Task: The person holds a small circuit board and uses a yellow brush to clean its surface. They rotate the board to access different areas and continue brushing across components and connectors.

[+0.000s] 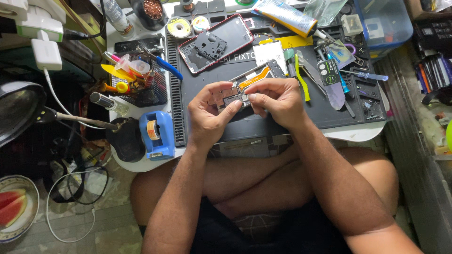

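My left hand (208, 115) and my right hand (275, 101) meet over a dark repair mat (282, 117) on a small white table. Together they hold an opened phone body (249, 81) with bare circuit parts and an orange flex strip. My left thumb and fingers pinch its near left end. The fingers of my right hand curl over its middle and hide much of it. Behind it on the mat lies a red-rimmed phone back (217, 42) with a dark camera plate on it.
A blue tape dispenser (157, 134) stands at the table's left front. A mesh tool holder (143, 82) with tweezers and picks sits behind it. A green brush (302, 75), tweezers, a glue tube (285, 15) and a blue plastic box (386, 21) lie right. A watermelon plate (14, 207) is on the floor.
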